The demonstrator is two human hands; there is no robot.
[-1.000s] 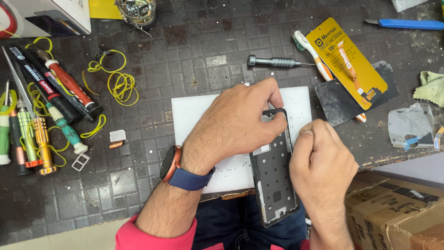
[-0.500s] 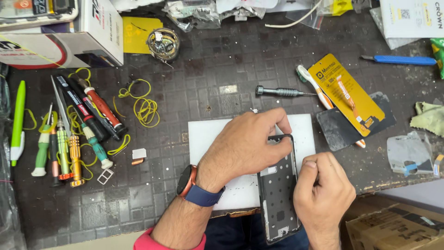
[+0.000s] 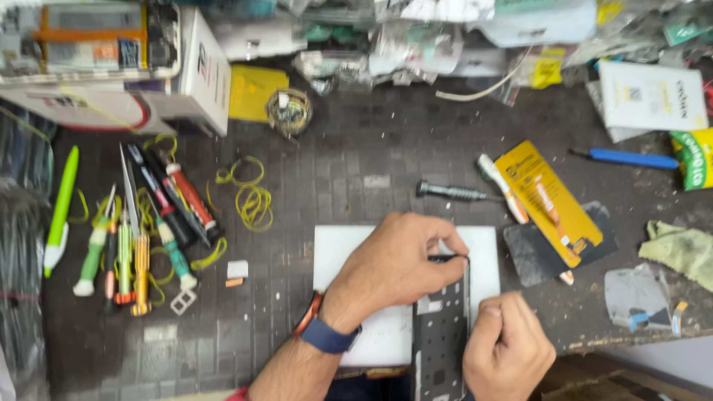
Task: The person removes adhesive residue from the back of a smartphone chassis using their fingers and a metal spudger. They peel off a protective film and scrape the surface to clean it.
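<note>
Your left hand [image 3: 394, 267] hides the phone frame's [image 3: 440, 334] top left corner; its lower end is cut off.

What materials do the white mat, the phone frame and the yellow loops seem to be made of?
White mat: probably plastic or silicone; flat, matte, plain white.
Phone frame: likely plastic with metal parts; dark, thin, with many cut-outs. The left hand presses its top, the right hand its side.
Yellow loops: seemingly rubber bands; thin, limp, curled.

left hand [image 3: 394, 267], right hand [image 3: 509, 349], phone frame [image 3: 440, 334], white mat [image 3: 334, 245]
</note>
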